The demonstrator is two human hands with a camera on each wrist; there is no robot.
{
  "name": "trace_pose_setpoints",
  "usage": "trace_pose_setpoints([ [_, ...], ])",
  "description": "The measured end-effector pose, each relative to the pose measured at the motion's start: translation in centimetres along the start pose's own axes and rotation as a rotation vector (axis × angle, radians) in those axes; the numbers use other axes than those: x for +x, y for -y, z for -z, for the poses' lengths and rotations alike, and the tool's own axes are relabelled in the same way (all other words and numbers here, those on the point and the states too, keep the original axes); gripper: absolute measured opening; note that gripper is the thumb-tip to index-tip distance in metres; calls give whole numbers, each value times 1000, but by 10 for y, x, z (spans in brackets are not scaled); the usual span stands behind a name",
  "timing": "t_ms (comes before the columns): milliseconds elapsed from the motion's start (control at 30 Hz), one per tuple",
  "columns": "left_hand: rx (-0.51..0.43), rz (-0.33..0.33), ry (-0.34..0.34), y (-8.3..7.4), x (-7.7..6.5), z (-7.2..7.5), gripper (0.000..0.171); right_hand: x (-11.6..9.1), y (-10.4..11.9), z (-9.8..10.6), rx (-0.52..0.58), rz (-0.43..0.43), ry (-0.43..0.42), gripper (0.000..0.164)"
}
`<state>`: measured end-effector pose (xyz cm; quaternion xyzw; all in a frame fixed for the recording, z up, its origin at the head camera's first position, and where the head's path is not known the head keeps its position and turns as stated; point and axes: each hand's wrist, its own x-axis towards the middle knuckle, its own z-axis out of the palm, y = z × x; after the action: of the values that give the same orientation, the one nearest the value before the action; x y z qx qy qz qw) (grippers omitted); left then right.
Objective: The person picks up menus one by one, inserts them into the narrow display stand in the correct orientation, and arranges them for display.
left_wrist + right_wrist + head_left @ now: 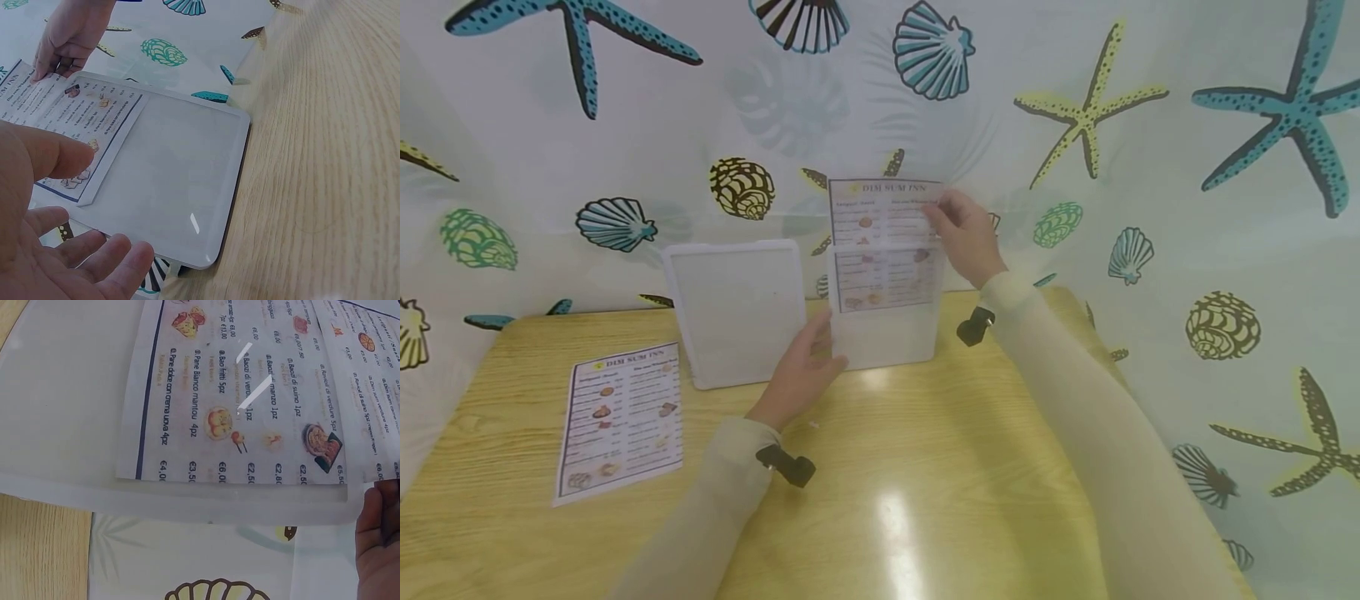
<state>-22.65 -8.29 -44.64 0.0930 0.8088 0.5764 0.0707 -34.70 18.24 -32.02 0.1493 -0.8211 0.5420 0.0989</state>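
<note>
A printed Dim Sum Inn menu sheet stands partly inside a white-edged clear sign holder, its top above the holder's upper edge. My right hand pinches the sheet's upper right edge. My left hand is at the holder's left edge. In the left wrist view, the left thumb lies over the front and the other fingers reach the side edge, loosely extended. Close up in the right wrist view, the sheet shows behind the clear front, with the right fingers at its edge.
A second white-framed holder leans upright to the left. Another menu sheet lies flat on the wooden table. Behind the table hangs a cloth printed with shells and starfish.
</note>
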Motion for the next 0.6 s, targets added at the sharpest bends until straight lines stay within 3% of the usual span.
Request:
trace_pose_setpoints([
  [300, 3, 2, -4, 0, 0, -1, 80, 4, 0, 5, 69, 13, -26, 26],
  [600, 5, -4, 2, 0, -1, -1, 81, 4, 0, 8, 35, 14, -41, 22],
])
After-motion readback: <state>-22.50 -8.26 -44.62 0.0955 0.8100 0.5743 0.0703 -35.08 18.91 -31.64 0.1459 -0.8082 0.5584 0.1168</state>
